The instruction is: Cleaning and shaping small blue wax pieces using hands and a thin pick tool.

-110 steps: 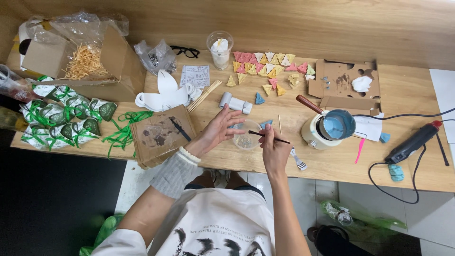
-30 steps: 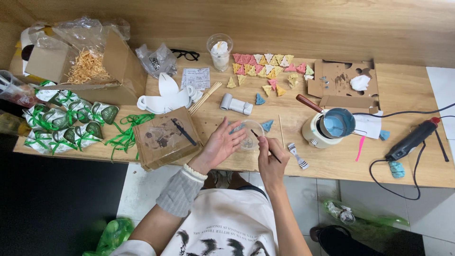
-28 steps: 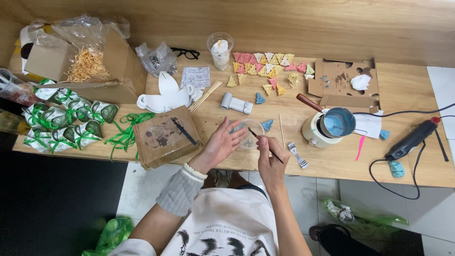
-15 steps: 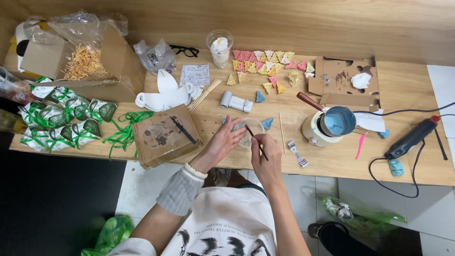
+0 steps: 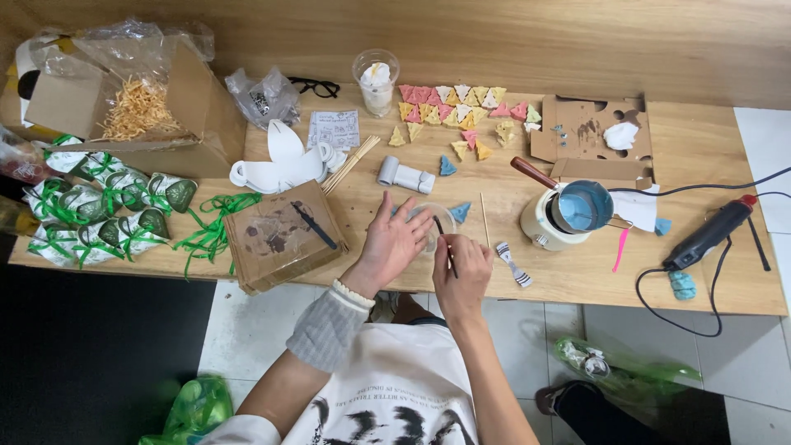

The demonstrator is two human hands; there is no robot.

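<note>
Centre of frame, near table (image 5: 577,284) edge: left hand (image 5: 394,244) lies spread, fingers flat on a small clear dish (image 5: 435,224), pressing it down w/o gripping. Right hand (image 5: 461,268), just beside it, pinches a thin dark stick (image 5: 445,244), tip angled into the dish; contents prob. pale, hard to tell. Right of centre: melting pot (image 5: 568,214) w/ blue liquid. Upper centre: coloured triangular pieces (image 5: 461,107).
</note>
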